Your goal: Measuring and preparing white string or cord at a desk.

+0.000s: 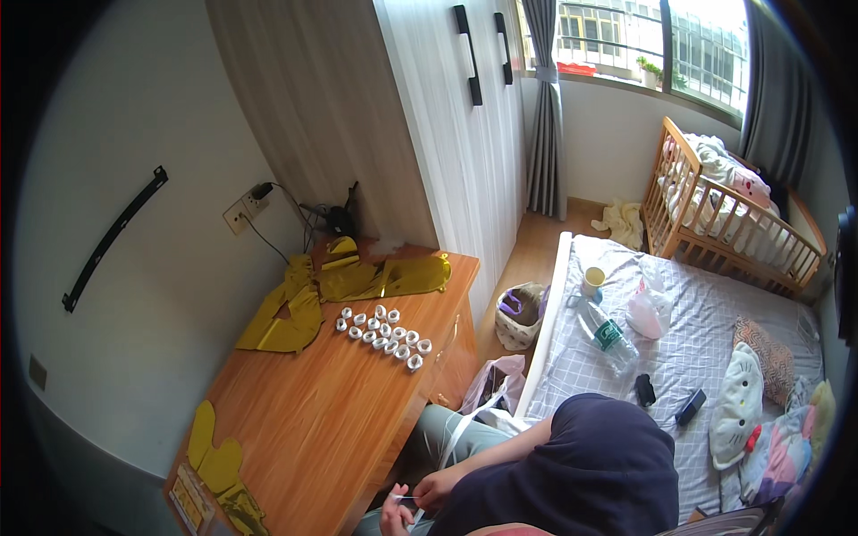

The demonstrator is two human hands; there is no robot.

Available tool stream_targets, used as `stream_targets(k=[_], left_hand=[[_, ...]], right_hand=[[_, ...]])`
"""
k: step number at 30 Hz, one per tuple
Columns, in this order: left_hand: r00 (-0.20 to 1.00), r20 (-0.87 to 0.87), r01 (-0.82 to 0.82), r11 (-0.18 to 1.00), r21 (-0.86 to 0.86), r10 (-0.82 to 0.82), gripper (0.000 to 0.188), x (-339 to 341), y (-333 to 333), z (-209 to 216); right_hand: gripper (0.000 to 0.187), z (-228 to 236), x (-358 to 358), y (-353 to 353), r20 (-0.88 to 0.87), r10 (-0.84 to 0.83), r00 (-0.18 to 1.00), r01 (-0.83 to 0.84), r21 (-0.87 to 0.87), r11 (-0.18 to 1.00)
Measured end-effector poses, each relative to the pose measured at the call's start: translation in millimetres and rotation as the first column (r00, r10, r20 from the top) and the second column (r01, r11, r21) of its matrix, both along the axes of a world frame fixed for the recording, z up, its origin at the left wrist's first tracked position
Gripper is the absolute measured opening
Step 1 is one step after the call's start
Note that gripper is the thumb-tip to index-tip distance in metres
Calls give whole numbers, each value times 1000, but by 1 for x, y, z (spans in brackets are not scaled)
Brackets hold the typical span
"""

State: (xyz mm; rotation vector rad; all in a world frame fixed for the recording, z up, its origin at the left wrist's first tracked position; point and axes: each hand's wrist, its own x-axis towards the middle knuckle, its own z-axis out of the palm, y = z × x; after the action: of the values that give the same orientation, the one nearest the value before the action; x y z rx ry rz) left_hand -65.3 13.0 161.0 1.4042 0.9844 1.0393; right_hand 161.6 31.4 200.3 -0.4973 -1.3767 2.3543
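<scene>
My two hands meet low over my lap at the bottom edge, beside the wooden desk (322,420). My right hand (438,489) pinches a thin white strip (454,442) that runs up across my grey trouser leg. My left hand (393,518) is curled just below it, on the lower end of the same strip. My dark blue sleeve and shoulder (590,464) hide the rest of my body. On the desk, out of reach of both hands, lies a cluster of several small white rings (384,335).
Crumpled gold foil pieces (357,279) lie at the desk's far end, yellow shapes (214,456) at its near end. To the right, the checked bed holds a plastic bottle (608,335), a cup (592,281) and a plush pillow (737,406). A basket (521,314) stands on the floor, a wooden cot (724,214) by the window.
</scene>
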Motion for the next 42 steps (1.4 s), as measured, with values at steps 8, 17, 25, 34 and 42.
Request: stream_targets(k=[8,17,25,34,42], left_hand=[[451,708,640,750,169,-544,52,-16,46,-67],[547,759,598,799,-61,-353,37,-16,25,-104],[999,-52,22,992,124,-15,35,36,-30,-18],[516,780,412,901,138,-355,51,56,-23,61],[985,121,-49,871,-490,123,17,48,-38,110]], right_hand=[[23,25,6,-1,-117,41,992,-44,-21,999],[26,34,18,7,14,32,999,-32,-15,999],[27,43,33,21,26,-35,999,36,-31,999],[30,36,23,14,6,-190,982,180,-361,915],[32,-6,-5,2,14,-27,1000,25,72,997]])
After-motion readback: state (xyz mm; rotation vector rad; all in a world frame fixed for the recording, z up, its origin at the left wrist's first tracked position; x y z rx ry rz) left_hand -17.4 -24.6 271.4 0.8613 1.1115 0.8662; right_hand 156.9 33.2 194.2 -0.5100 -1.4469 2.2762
